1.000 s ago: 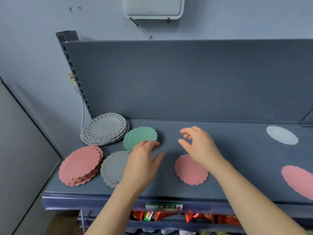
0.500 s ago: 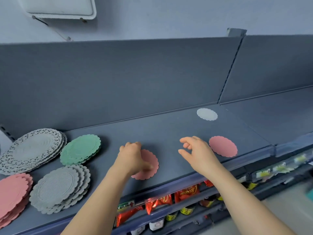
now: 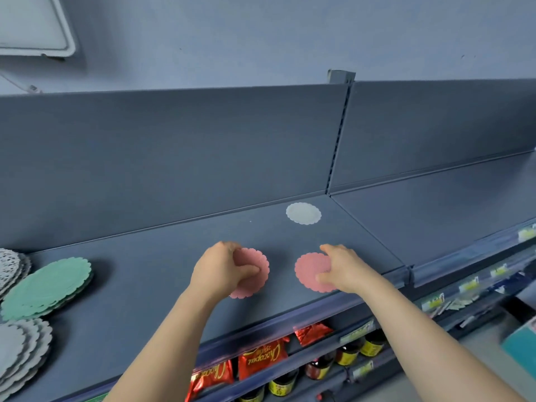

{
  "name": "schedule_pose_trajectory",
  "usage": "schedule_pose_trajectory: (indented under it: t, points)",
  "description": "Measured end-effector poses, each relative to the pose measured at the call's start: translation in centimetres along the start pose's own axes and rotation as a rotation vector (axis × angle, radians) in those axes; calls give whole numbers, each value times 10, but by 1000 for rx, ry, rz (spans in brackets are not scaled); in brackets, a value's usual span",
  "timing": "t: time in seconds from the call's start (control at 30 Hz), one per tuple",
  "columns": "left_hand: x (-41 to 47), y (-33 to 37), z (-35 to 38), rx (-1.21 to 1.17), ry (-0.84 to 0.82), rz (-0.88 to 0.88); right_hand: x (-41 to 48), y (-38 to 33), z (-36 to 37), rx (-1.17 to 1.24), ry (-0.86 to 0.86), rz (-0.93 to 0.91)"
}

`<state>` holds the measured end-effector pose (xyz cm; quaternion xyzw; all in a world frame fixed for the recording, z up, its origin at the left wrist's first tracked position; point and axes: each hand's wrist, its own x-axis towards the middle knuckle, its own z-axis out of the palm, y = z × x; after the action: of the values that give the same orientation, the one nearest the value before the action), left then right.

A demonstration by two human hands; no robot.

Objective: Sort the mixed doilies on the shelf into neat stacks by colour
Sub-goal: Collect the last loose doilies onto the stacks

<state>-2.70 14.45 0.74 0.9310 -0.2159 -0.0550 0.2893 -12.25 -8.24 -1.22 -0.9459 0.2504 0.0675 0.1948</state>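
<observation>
1. Head view: a blue-grey shelf (image 3: 145,285) runs across the frame, with an upright back panel (image 3: 174,158) behind it.
2. Left hand (image 3: 220,271): fingers curled over a pink doily (image 3: 255,274), thumb pressed on its upper face. The doily's far edge shows beyond the fingers and its near edge shows below the hand. Whether it is lifted clear of the shelf cannot be told.
3. Right hand (image 3: 342,271): pinches the right edge of a second pink doily (image 3: 311,271), thumb on top at the near edge, fingers over the far edge. This doily is near the shelf's front lip.
4. The two pink doilies are side by side, apart, with bare shelf between them.
5. A single white doily (image 3: 303,213) lies flat farther back, close to the back panel, apart from both hands.
6. Left end of the shelf: a green stack (image 3: 48,288) of doilies, slightly fanned. Nearer the front edge is a grey stack (image 3: 20,355), fanned and cut by the frame. Behind the green stack, a grey lace-patterned stack (image 3: 11,268) shows only in part.
7. Lower shelves (image 3: 319,352) below carry red snack packets (image 3: 261,359) and dark jars with yellow labels (image 3: 374,345).
8. A white panel (image 3: 32,24) is fixed to the wall at upper left.
</observation>
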Motion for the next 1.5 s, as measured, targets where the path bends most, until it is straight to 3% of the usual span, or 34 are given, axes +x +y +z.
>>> schedule_pose_trajectory:
  t: [0.27,0.43,0.53,0.9,1.2,1.33,1.5]
  points:
    - [30,34,45,-123,144,-40,38,19,-15,143,-147,-24]
    - [62,44,58,-175,210,-85,88,14,-28,244,97,-54]
    - [82,49,60,-188,243,-103,126,15,-29,296,136,-56]
    - [115,41,63,-204,255,-200,195,0,-39,302,-44,-3]
    - [78,20,40,-309,330,-246,145,-27,-36,620,-37,-124]
    - [36,-2,18,-364,432,-278,103,-72,-25,816,-46,-290]
    - [-28,-40,-11,-377,615,-344,53,-134,0,888,-97,-502]
